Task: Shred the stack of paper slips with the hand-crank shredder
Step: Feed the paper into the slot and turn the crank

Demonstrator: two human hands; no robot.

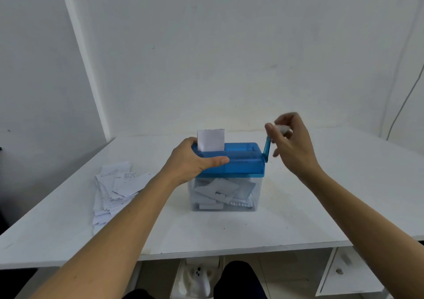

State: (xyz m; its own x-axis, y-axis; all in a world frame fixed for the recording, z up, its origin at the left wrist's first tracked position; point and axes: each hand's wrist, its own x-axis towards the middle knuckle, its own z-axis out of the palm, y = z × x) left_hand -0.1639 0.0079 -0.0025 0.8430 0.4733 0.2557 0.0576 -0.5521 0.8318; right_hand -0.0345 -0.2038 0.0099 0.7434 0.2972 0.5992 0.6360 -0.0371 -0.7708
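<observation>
- Head view: my left hand (192,158) clamps the glossy blue lid of the shredder (243,161), mid-table (321,195); a flat white slip (210,140) stands upright in the slot.
- My right hand (291,142) pinches the crank (267,147) at its pale knob.
- The ragged stack (114,188) lies to the left.

Translucent blue: shredder lid (241,162) and crank arm (266,146). Whitish: crank knob (282,129). Clear: bin (257,197), showing white shreds (220,189). Plain white: paper slip (211,139) in the slot, table (309,207). White with dark printed lines: stack of slips (117,188). Pale grey-white, unpatterned: wall (229,57).
</observation>
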